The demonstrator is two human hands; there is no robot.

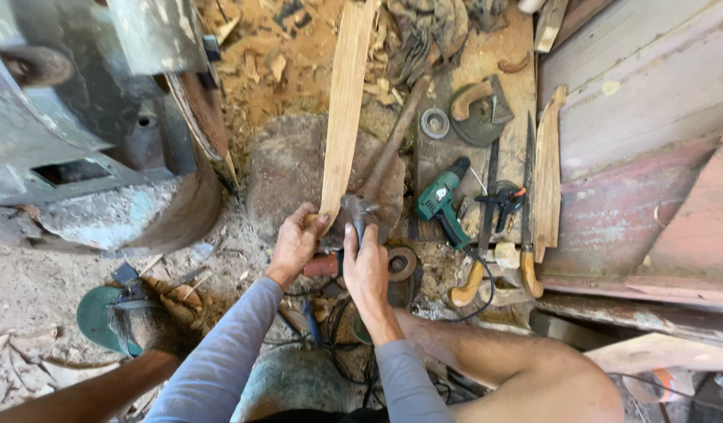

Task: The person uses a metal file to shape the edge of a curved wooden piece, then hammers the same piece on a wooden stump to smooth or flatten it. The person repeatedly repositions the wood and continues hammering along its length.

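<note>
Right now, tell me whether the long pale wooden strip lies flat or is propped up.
Propped: the long pale wooden strip has its near end held by the left hand on the round grey stone. Far end out of view.

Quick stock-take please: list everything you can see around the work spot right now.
wooden plank: one, pale brown, on the stone, near end held
power tool: one, grey, at the plank's near end
stone block: one, grey-brown, under the plank
drill: one, green, right of the stone
knives: two, wooden handles, beside the drill
wood strip: one, pale, right of the knives
cloth: one, drab, top
left hand: grip on the plank end
right hand: grip on the power tool
</note>
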